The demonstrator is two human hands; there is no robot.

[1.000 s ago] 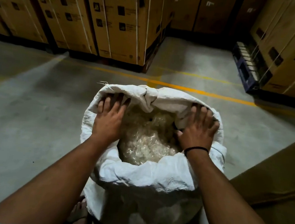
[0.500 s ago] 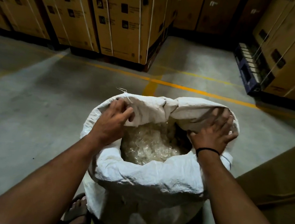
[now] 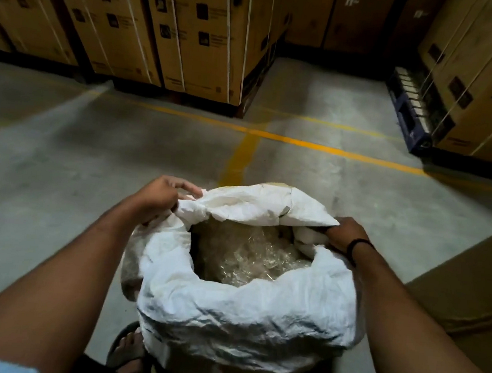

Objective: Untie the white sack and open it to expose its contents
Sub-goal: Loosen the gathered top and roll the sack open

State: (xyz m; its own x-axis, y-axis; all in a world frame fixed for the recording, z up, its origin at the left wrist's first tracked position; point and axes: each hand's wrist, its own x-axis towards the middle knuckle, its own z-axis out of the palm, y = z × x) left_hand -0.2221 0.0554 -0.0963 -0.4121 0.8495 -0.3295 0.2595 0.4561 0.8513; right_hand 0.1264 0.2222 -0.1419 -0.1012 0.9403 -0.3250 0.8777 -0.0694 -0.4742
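Gripping the white sack (image 3: 242, 311), upright on the floor (image 3: 60, 185) at six o'clock, by its rim at nine with my left hand (image 3: 160, 196) and three with my right hand (image 3: 344, 235), I fear an uneven tug could tip it or drop the twelve-o'clock flap (image 3: 255, 205) over the clear plastic (image 3: 250, 255).

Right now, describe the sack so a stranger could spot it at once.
On the concrete floor, just this side of the yellow line, stands the white sack, its rim gripped by the left hand and right hand. Unlike the brown cartons around it, it is crumpled white fabric, open on clear plastic.
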